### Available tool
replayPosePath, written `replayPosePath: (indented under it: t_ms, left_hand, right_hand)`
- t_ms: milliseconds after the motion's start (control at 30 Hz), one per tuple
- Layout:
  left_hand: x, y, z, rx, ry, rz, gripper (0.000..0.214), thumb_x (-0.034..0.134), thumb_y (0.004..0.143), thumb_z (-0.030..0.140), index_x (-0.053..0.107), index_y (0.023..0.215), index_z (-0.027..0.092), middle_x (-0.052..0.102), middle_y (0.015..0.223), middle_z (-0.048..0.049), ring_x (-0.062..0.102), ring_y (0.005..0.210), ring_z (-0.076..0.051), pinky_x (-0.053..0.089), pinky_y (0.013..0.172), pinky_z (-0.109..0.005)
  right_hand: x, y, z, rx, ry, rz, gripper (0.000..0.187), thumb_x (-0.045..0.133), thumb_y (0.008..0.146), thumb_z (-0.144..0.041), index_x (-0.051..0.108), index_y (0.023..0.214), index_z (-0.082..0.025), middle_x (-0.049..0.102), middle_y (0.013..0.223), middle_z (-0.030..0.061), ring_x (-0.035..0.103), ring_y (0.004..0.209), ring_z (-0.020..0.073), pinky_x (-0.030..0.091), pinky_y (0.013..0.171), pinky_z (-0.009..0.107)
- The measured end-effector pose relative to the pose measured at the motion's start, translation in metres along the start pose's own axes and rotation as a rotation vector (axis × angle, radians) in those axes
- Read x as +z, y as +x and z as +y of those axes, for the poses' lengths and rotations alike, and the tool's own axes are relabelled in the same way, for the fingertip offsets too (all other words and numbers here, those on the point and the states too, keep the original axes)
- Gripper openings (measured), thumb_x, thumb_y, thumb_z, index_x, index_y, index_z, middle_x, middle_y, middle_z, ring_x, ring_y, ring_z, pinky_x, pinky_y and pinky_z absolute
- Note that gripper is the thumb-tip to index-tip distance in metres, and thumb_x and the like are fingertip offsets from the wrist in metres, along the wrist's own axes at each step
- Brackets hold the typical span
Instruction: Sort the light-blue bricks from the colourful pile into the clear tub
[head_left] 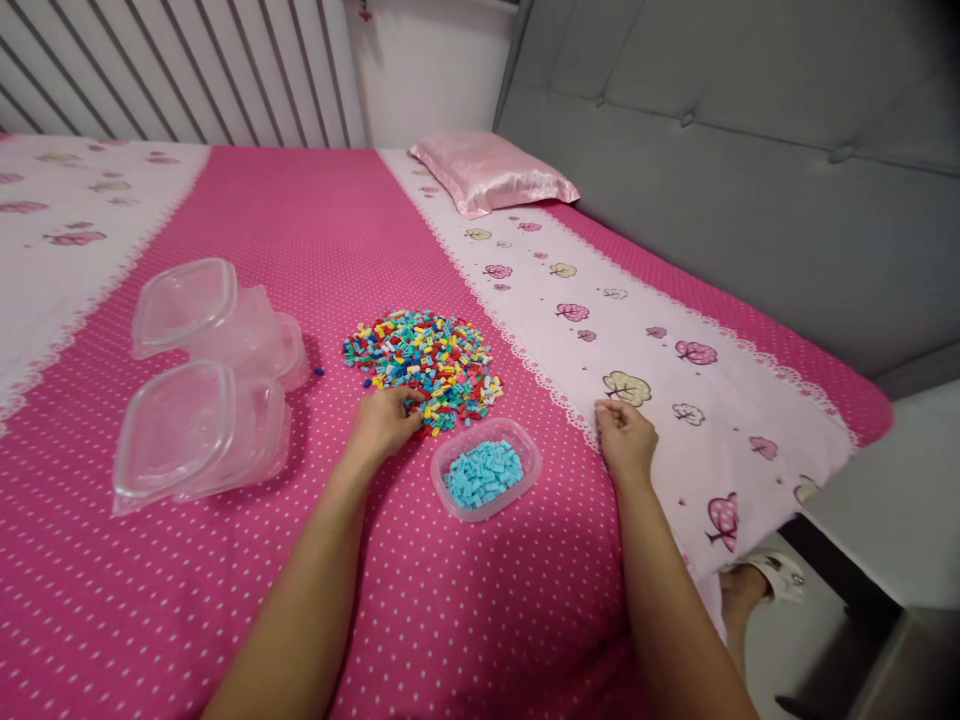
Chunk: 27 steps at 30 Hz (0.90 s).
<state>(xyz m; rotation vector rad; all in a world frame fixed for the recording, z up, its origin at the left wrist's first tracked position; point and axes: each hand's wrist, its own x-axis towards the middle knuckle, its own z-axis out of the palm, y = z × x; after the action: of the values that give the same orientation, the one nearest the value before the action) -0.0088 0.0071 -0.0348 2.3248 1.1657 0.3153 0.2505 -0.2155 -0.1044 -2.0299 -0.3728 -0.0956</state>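
A heap of small toy building bricks (427,355) in many colours lies on the bed. My left hand (386,422) is at the near left edge of this heap, thumb and index finger a little apart and touching the bricks. Close by, to the right of that hand, sits a clear plastic tub (531,462) with light blue bricks (484,474) inside. My right hand (627,438) rests to the right of the tub, over the lace edge of the white band, fingers curled together. Whatever it may hold is hidden.
Several clear plastic containers (176,430) stand at the left, some in stacks. One dark blue brick (319,372) lies apart near them. Toward the grey headboard (720,150) is a pink pillow (495,175). The pink dotted bedspread (480,620) drops off at the right edge.
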Motion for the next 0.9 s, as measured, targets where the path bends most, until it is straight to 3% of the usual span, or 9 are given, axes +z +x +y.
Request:
replayPosePath:
  t_ms: [233, 733, 900]
  left_hand:
    - [0.001, 0.000, -0.001, -0.003, 0.019, -0.007, 0.019, 0.057, 0.068, 0.021, 0.068, 0.084, 0.019, 0.061, 0.064, 0.0001, 0.055, 0.060, -0.017, 0.032, 0.053, -0.025]
    - [-0.002, -0.006, 0.009, -0.059, 0.195, -0.033, 0.020, 0.053, 0.073, 0.024, 0.064, 0.090, 0.020, 0.067, 0.078, -0.0030, 0.060, 0.072, -0.019, 0.032, 0.056, -0.025]
    - [-0.003, -0.005, 0.007, -0.053, 0.132, -0.023, 0.014, 0.055, 0.071, 0.024, 0.061, 0.084, 0.020, 0.064, 0.071, -0.0016, 0.058, 0.067, -0.018, 0.031, 0.055, -0.025]
  right_hand:
    - [0.001, 0.000, 0.000, 0.006, 0.012, -0.004, 0.034, 0.060, 0.070, -0.041, 0.073, 0.088, -0.015, 0.062, 0.061, 0.0015, 0.055, 0.058, 0.0167, 0.045, 0.064, 0.029]
    - [0.000, 0.000, -0.001, 0.010, 0.013, -0.004, 0.033, 0.059, 0.069, -0.040, 0.073, 0.087, -0.016, 0.064, 0.063, 0.0025, 0.056, 0.059, 0.0169, 0.045, 0.066, 0.030]
    - [-0.001, 0.000, 0.000, 0.004, 0.005, -0.005, 0.033, 0.059, 0.069, -0.040, 0.073, 0.087, -0.016, 0.064, 0.063, 0.0023, 0.055, 0.059, 0.0166, 0.045, 0.065, 0.030]
